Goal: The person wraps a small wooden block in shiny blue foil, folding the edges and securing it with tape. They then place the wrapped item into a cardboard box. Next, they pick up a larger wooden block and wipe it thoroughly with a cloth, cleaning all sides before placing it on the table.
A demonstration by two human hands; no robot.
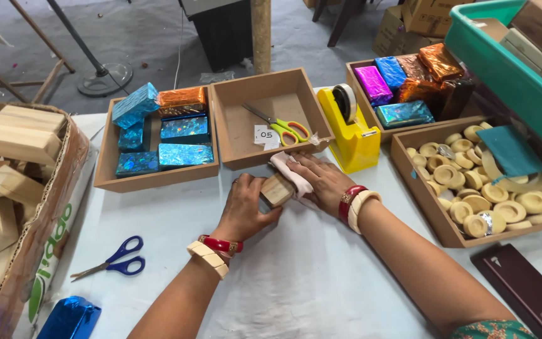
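My left hand (244, 210) grips a small plain wooden block (277, 189) lying on the white table cover (308, 276). My right hand (322, 180) presses a pale pink cloth (291, 171) against the far side of that block. Both wrists wear red and cream bangles. Just beyond the hands stands an open brown tray (321, 119) holding yellow-green scissors (280, 127) and a small paper tag. A yellow tape dispenser (352, 132) stands right of it.
A left tray (103, 172) holds blue and orange foil-wrapped blocks; a far right tray (354, 76) holds more in several colours. A tray of wooden rings (425, 207) sits at right. Blue scissors (115, 259) lie near left. A cardboard box of wooden blocks (45, 232) stands at far left.
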